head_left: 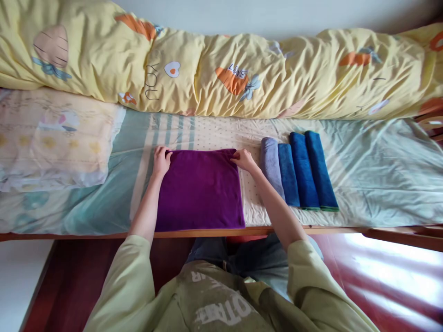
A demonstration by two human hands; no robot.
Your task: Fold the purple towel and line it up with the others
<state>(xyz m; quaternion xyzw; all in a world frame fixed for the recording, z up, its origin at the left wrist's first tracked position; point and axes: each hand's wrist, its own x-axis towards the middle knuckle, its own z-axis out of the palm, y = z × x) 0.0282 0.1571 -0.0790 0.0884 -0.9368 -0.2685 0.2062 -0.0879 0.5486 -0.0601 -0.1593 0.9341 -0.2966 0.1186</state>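
A purple towel (200,191) lies spread flat on the bed in front of me, its near edge along the wooden bed rail. My left hand (162,159) pinches its far left corner. At the far right corner, my right hand (243,159) is closed on the cloth between thumb and fingers. Just right of my right forearm, several rolled towels lie side by side: a grey one (272,166), a shorter blue one (288,175), and two longer dark blue ones, the first (304,170) beside the outermost (321,170).
A bulky yellow quilt (180,74) with carrot prints runs along the back of the bed. On the left lies a pale patterned pillow (58,143). The green and cream sheet (374,175) is wrinkled at the right. A wooden rail (263,232) edges the bed.
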